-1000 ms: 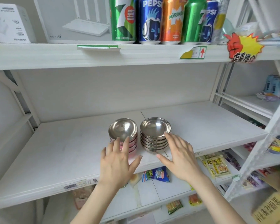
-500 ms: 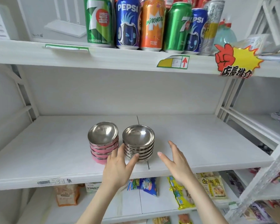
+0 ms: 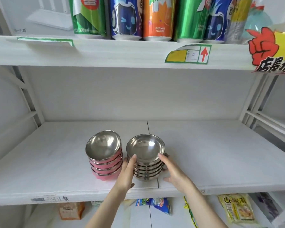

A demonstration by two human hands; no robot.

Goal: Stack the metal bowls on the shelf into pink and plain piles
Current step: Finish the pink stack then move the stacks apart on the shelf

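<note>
Both hands are now brought in against the plain pile [image 3: 146,163], where half a second earlier they were held in front of the bowls, the right one clear of the stack. The left hand [image 3: 126,174] is slipped into the gap between the two piles, its fingers kept straight and together and laid flat against the left side of the plain pile, one fingertip reaching the rim of the top bowl. The right hand [image 3: 175,172] is set against the opposite side, its fingers extended up the stack to the top rim and its thumb spread low toward the front of the shelf [image 3: 48,162]. The plain pile is thus pressed between two flat palms rather than gripped. It is seen standing near the front edge of the white middle shelf, over the seam between two panels. The pink pile [image 3: 105,163] is left untouched just beside it on the left, its top bowl tilted slightly. On the upper shelf [image 3: 105,53] a row of drink cans [image 3: 157,18] is lined up above a price label [image 3: 187,54], and snack packets [image 3: 153,205] are seen below.
</note>
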